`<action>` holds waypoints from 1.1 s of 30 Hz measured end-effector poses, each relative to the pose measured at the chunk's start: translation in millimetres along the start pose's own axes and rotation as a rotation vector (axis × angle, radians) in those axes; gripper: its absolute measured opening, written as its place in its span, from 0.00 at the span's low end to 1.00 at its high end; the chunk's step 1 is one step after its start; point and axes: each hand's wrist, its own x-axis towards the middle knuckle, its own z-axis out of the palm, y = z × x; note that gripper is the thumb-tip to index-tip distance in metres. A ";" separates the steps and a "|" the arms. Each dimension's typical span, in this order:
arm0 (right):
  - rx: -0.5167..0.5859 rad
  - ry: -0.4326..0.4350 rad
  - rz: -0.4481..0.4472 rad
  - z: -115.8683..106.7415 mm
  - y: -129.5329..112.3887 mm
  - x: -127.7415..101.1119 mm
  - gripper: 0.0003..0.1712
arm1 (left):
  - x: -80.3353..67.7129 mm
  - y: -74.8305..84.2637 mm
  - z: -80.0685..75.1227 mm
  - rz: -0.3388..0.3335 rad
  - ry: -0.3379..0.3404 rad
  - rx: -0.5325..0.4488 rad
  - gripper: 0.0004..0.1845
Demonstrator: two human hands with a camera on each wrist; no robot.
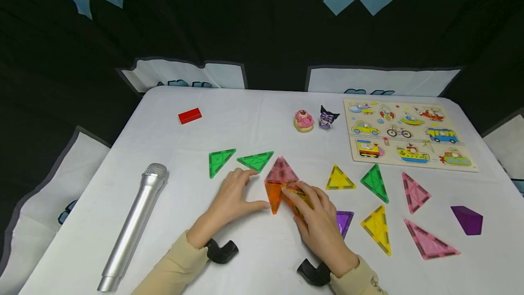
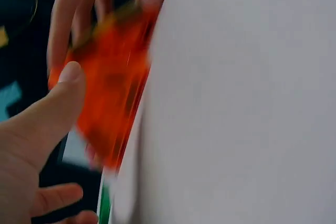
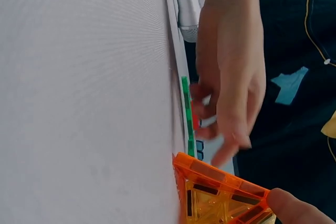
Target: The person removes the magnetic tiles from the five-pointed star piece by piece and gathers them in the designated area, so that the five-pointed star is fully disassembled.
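A small construction of translucent magnetic tiles stands on the white table, with a pink triangle at its far side and orange triangles nearer. Yellow shows through its side in the right wrist view. My right hand grips the construction from the right, fingers over its top and partly hiding it. To its left, my left hand has spread fingers and holds nothing, its thumb pointing at the orange tile. Two green triangles lie beyond the left hand. A purple tile is partly hidden behind the right hand.
Loose yellow, green and pink triangles lie on the right, with a dark purple piece. A picture puzzle board, two figurines and a red block sit farther back. A silver microphone lies left.
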 end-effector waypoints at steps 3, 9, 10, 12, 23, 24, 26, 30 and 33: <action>-0.005 0.005 -0.007 -0.6 -0.5 -0.7 0.39 | -2.4 14.5 17.0 0.040 -0.058 0.022 0.45; -0.014 0.025 -0.006 -1.1 -1.4 -1.3 0.39 | -2.8 21.0 27.2 0.045 -0.009 0.021 0.37; -0.014 0.025 -0.007 -1.0 -1.3 -1.3 0.39 | -2.6 20.3 26.0 0.046 -0.007 0.003 0.35; -0.013 0.026 -0.009 -1.0 -1.1 -1.2 0.39 | -2.1 18.6 21.6 0.048 -0.005 -0.057 0.30; -0.002 0.029 -0.012 1.7 -1.9 0.0 0.40 | -6.1 -1.6 2.4 -0.094 -0.080 -0.431 0.15; -0.001 0.026 -0.010 2.1 -2.3 0.0 0.40 | -7.5 -3.4 1.4 -0.084 -0.086 -0.442 0.15; 0.000 0.019 -0.004 2.6 -2.8 -0.5 0.39 | -10.8 -6.1 -1.4 -0.073 -0.081 -0.446 0.15; -0.006 0.014 0.007 1.8 -2.0 -1.1 0.38 | -16.3 -11.3 -13.5 -0.046 0.014 -0.360 0.15; -0.012 0.015 0.011 0.1 -0.3 -1.2 0.38 | -17.5 -17.3 -28.7 -0.076 0.067 -0.286 0.16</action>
